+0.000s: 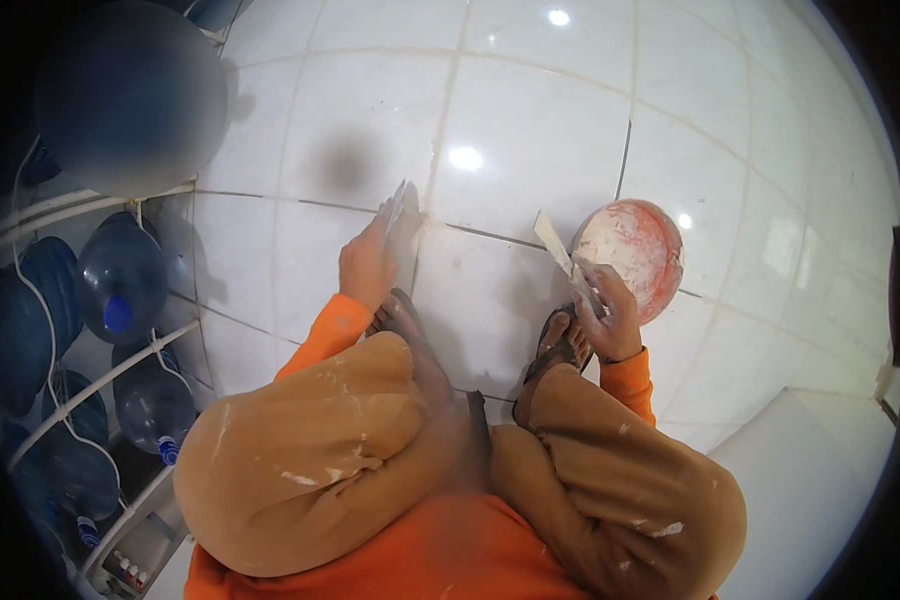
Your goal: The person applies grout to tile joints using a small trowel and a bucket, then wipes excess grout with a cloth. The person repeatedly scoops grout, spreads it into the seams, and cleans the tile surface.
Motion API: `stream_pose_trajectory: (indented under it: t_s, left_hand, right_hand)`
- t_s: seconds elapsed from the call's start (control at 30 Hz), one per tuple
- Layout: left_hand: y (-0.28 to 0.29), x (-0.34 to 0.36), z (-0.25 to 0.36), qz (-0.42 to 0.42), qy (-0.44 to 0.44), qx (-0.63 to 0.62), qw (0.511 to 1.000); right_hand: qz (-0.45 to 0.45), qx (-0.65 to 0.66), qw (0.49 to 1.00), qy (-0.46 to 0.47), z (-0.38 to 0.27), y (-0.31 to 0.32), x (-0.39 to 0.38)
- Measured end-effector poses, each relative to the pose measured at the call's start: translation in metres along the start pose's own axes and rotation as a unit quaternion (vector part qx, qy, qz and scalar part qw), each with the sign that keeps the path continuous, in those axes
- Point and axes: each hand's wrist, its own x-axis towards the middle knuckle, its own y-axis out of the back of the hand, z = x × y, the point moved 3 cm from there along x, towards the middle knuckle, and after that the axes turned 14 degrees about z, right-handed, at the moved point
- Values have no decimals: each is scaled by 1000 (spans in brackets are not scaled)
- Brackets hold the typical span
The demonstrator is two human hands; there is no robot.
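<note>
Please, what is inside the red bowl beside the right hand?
Inside the red bowl, whitish material shows, with red patches. The right hand covers its lower-left edge, so that part cannot be seen.

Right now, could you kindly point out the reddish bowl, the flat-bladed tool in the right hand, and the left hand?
Reddish bowl point(663, 245), head view: right side wall.
Flat-bladed tool point(551, 240), head view: blade.
Left hand point(368, 262), head view: back of the hand.

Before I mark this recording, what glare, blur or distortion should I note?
Head view: bright glare spots on the glossy floor; straight floor lines bending toward the dark rim; a blurry grey smudge ahead of the left hand; the top-left jug looking soft.
</note>
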Motion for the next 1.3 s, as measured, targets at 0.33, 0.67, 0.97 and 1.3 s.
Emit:
stream_pose_trajectory:
  t_s: [0.33, 0.67, 0.97, 1.3]
  left_hand:
    - [-75, -50, 27, -120, -150, 54, 980]
    - [-28, 13, -3, 41, -340, 154, 927]
    - [-31, -38, -23, -123, -343, 141, 920]
    - [-38, 109, 16, 17, -337, 80, 938]
  right_hand:
    - [11, -25, 999, -47, 7, 8, -4]
    - [2, -32, 999, -8, 7, 5, -1]
    - [11, -47, 998, -26, 4, 11, -4]
    - [-14, -44, 999, -3, 6, 1, -5]
